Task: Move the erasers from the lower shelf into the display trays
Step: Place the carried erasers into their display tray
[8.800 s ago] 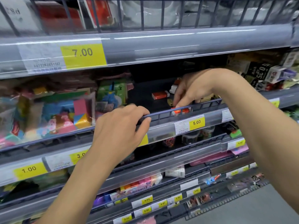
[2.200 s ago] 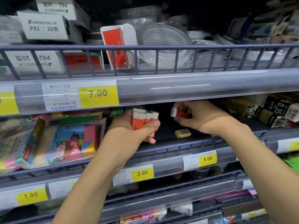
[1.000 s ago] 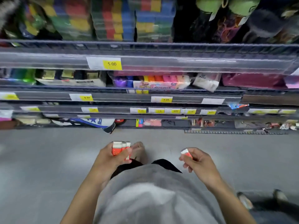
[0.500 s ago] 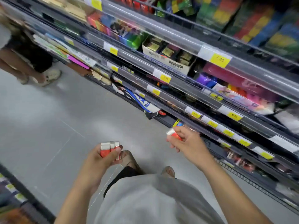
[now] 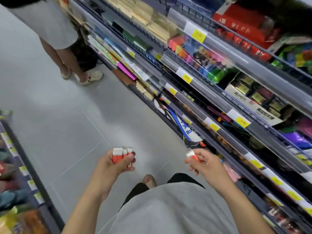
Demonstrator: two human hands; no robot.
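Over the grey aisle floor [image 5: 55, 102], the left hand [image 5: 114, 164] clamps a loose stack of erasers [image 5: 121, 154]; any could slide out mid-carry. Further right, the right hand [image 5: 205, 163] pinches a single eraser [image 5: 192, 156] beside the crowded shelves [image 5: 217, 100]. No display trays are in view.

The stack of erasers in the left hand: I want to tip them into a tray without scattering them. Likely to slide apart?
Probably yes. The stack of erasers is several separate blocks, kept together only by the left hand, so they could fan out once released. Their flat sides suggest they would settle, not roll. They look small and probably light.
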